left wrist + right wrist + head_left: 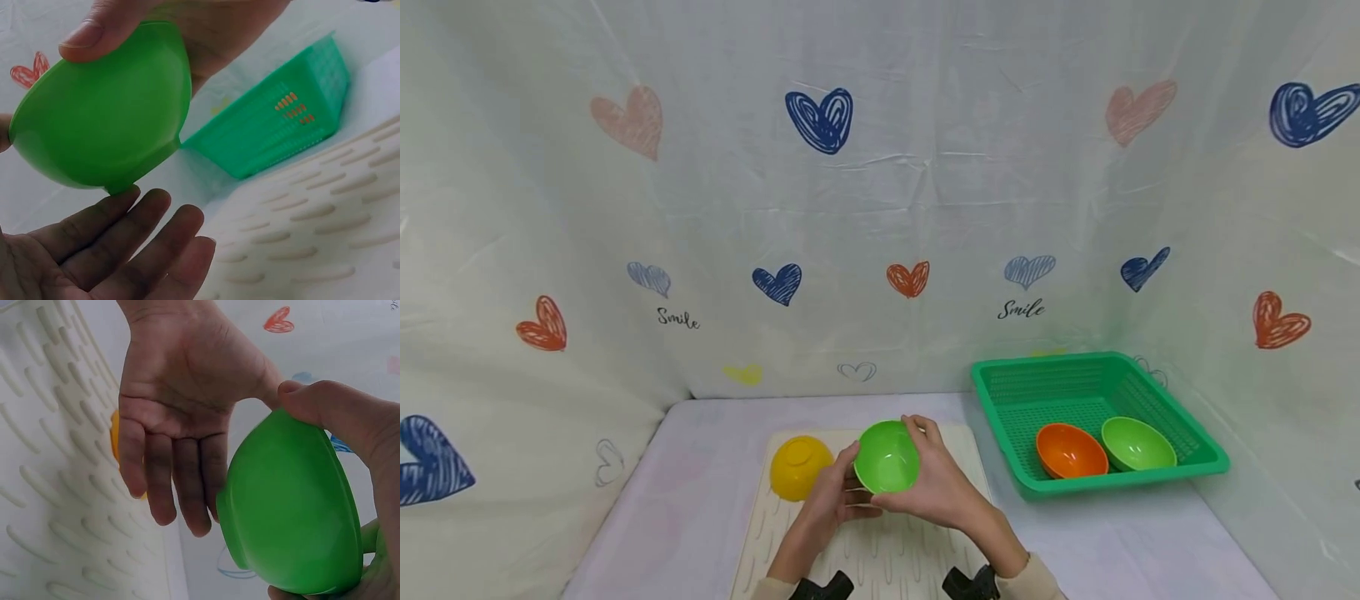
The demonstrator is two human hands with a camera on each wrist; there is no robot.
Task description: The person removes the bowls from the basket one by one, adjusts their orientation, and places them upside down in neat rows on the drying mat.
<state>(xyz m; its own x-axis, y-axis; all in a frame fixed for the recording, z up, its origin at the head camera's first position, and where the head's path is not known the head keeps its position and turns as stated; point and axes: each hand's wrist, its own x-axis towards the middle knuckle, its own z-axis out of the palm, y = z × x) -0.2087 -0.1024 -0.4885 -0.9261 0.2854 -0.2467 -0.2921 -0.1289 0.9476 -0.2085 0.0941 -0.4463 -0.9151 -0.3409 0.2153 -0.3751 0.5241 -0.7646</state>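
Observation:
A green bowl (887,457) is held up over the cream ridged mat, its hollow side towards the head camera. My right hand (925,479) grips it by the right side, thumb and fingers at the rim. On the other side is my left hand (837,492), its thumb at the left rim. The fingers (156,231) of that hand stretch out nearly straight under the bowl's foot, fingertips right at it. Beside the left hand, a yellow bowl (800,468) lies upside down on the mat.
To the right stands a green basket (1000,417) with perforated walls. It contains an orange bowl (1070,450) and another green bowl (1138,443). The ridged mat (880,558) covers the middle of the table. A curtain printed with hearts (925,192) closes off the back and sides.

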